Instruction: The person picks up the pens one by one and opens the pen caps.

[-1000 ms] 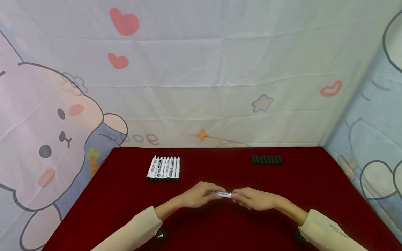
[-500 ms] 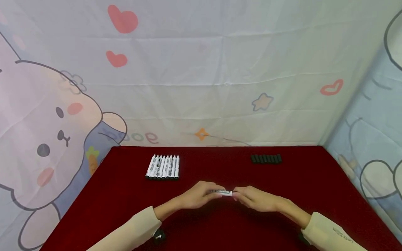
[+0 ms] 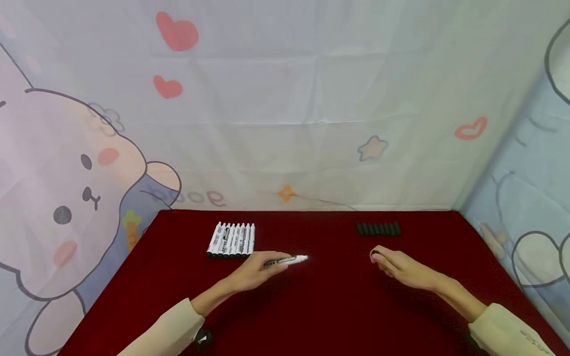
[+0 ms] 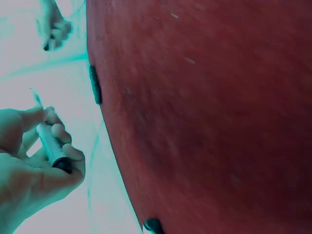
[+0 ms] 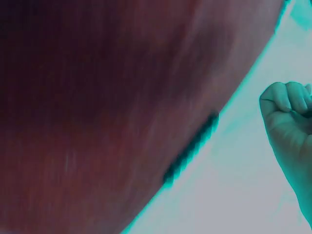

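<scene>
The person's left hand (image 3: 256, 269) is gripping an uncapped white marker (image 3: 287, 260), fingers curled round the barrel, with the pale tip pointing toward the middle of the red table (image 3: 320, 316). The left wrist view is showing the same grip, the marker (image 4: 52, 148) lying across the curled fingers. The marker is hovering just in front of the row of white markers (image 3: 231, 240), which is lying side by side near the table's far left.

The right hand (image 3: 396, 267) is standing well apart from the left and is pinching a small black cap (image 3: 375, 253) at its fingertips. In the right wrist view the right hand's (image 5: 290, 122) fingers are curled tight; the cap cannot be seen there. A row of black caps (image 3: 377, 228) is lying beyond this hand near the far right edge.

A cartoon rabbit cloth (image 3: 80, 173) is hanging behind the table.
</scene>
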`<control>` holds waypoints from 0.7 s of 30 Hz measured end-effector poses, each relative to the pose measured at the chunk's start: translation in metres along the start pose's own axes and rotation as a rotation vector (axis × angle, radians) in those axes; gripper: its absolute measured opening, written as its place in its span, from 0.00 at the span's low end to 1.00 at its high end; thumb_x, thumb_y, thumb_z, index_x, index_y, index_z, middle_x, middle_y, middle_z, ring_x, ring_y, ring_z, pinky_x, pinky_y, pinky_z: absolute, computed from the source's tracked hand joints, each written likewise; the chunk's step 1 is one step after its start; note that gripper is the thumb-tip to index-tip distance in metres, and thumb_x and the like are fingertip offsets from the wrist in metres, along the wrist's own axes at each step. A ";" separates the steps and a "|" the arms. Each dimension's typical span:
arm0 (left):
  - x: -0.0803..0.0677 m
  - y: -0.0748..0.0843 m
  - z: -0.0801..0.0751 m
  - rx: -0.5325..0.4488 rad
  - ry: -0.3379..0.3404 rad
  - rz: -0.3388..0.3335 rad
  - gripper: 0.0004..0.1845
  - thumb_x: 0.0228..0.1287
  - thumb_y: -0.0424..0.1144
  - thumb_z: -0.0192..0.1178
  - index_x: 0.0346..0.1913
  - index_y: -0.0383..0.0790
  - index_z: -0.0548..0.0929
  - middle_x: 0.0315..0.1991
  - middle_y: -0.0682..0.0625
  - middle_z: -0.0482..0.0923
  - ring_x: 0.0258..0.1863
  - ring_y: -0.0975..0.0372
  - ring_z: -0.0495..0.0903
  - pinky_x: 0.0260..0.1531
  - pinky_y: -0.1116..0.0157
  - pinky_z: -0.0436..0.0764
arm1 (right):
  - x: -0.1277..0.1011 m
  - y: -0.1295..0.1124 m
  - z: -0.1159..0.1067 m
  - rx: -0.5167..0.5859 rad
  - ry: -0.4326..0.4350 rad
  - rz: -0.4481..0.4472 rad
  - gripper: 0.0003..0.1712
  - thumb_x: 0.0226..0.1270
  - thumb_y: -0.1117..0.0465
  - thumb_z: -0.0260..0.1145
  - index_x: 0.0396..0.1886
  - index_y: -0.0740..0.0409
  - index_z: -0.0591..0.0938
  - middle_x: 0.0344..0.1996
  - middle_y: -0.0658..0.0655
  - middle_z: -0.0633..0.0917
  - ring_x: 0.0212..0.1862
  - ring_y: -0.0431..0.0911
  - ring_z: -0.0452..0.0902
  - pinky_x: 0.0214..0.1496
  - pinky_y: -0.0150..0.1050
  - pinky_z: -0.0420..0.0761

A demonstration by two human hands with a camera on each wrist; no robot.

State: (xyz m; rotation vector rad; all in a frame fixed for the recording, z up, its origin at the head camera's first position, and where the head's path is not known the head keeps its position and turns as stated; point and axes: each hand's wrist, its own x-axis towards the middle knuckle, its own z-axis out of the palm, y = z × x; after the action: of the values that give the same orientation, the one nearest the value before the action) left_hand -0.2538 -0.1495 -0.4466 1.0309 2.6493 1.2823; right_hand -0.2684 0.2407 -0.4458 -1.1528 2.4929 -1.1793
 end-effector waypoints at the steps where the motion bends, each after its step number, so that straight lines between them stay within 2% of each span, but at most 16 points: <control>1: 0.000 0.000 -0.002 0.000 -0.022 0.017 0.15 0.76 0.36 0.58 0.60 0.34 0.83 0.46 0.42 0.86 0.34 0.70 0.74 0.39 0.70 0.79 | -0.001 0.002 0.000 0.009 -0.043 0.026 0.12 0.86 0.65 0.41 0.43 0.63 0.71 0.27 0.46 0.68 0.28 0.31 0.63 0.27 0.32 0.72; 3: 0.002 0.000 -0.004 0.013 -0.055 0.052 0.16 0.77 0.37 0.58 0.61 0.36 0.83 0.45 0.43 0.86 0.37 0.71 0.74 0.41 0.70 0.79 | 0.002 0.002 0.002 0.020 -0.131 0.061 0.16 0.88 0.60 0.40 0.51 0.63 0.72 0.30 0.48 0.71 0.31 0.33 0.66 0.31 0.32 0.74; 5: 0.003 0.001 -0.003 0.014 -0.069 0.059 0.17 0.76 0.36 0.57 0.62 0.36 0.82 0.44 0.43 0.85 0.38 0.71 0.74 0.41 0.71 0.78 | 0.005 0.000 0.006 0.022 -0.171 0.090 0.19 0.88 0.57 0.38 0.56 0.63 0.72 0.32 0.51 0.73 0.33 0.36 0.68 0.35 0.33 0.76; 9: 0.002 0.002 0.000 -0.006 -0.096 0.028 0.17 0.75 0.32 0.58 0.62 0.35 0.81 0.45 0.40 0.86 0.35 0.70 0.74 0.37 0.73 0.77 | 0.004 -0.002 0.010 -0.046 -0.140 0.096 0.20 0.87 0.57 0.41 0.61 0.63 0.74 0.45 0.58 0.81 0.43 0.42 0.76 0.46 0.34 0.80; 12: -0.001 0.002 0.000 -0.044 -0.105 -0.021 0.16 0.72 0.31 0.61 0.59 0.33 0.82 0.42 0.37 0.88 0.29 0.63 0.80 0.28 0.74 0.77 | 0.003 0.000 0.012 -0.097 -0.116 0.060 0.18 0.87 0.57 0.45 0.60 0.60 0.76 0.54 0.56 0.82 0.51 0.42 0.77 0.53 0.34 0.80; 14: -0.003 0.003 0.000 -0.075 -0.115 -0.061 0.15 0.70 0.31 0.63 0.58 0.32 0.82 0.40 0.36 0.88 0.29 0.57 0.85 0.25 0.74 0.78 | 0.003 0.002 0.014 -0.106 -0.112 0.031 0.16 0.86 0.57 0.48 0.59 0.58 0.78 0.53 0.54 0.82 0.52 0.39 0.77 0.53 0.34 0.80; 17: -0.006 0.003 -0.001 -0.111 -0.131 -0.094 0.16 0.69 0.30 0.64 0.57 0.29 0.82 0.39 0.34 0.88 0.32 0.49 0.88 0.26 0.74 0.82 | 0.000 0.003 0.017 -0.102 -0.113 0.007 0.15 0.84 0.56 0.51 0.58 0.57 0.80 0.49 0.52 0.80 0.47 0.34 0.72 0.49 0.32 0.78; 21: -0.007 0.000 -0.001 -0.125 -0.131 -0.115 0.17 0.68 0.32 0.66 0.57 0.27 0.81 0.39 0.35 0.88 0.32 0.51 0.90 0.30 0.73 0.84 | -0.004 0.002 0.018 -0.111 -0.116 0.009 0.18 0.83 0.54 0.54 0.61 0.58 0.81 0.50 0.50 0.78 0.46 0.32 0.70 0.48 0.31 0.78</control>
State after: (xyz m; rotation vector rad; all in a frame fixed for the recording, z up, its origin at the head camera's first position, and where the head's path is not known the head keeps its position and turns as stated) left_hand -0.2485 -0.1545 -0.4482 0.8994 2.4584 1.2912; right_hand -0.2595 0.2337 -0.4602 -1.1992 2.4998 -0.9530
